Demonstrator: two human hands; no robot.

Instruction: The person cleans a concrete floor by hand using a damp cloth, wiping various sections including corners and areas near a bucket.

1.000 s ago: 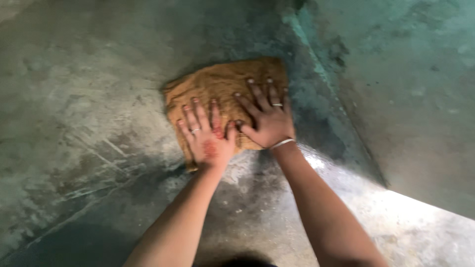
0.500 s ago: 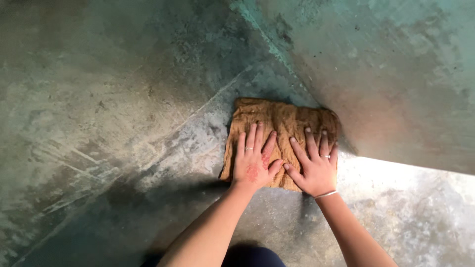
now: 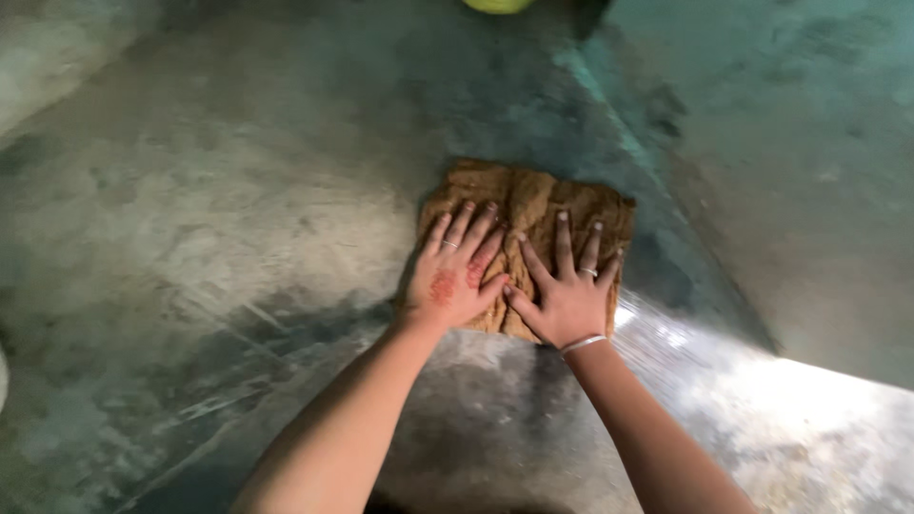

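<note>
Far left, the concrete floor (image 3: 190, 209) looks dull, streaked and patchy, with pale scuff lines running toward the near edge. At centre, the left hand (image 3: 452, 281) lies flat on a brown cloth (image 3: 533, 205), fingers spread, palm pressing down. Just beside it, thumbs almost touching, the right hand (image 3: 566, 300) is likewise flat and spread on the same cloth; neither hand pinches or bunches it. The cloth lies crumpled on the floor, its right edge close to the foot of the greenish wall (image 3: 790, 143). To the near right a strip of floor shines, probably wet from wiping, though glare makes that uncertain. The darker, streaked stretch at left seems yet to be wiped.
</note>
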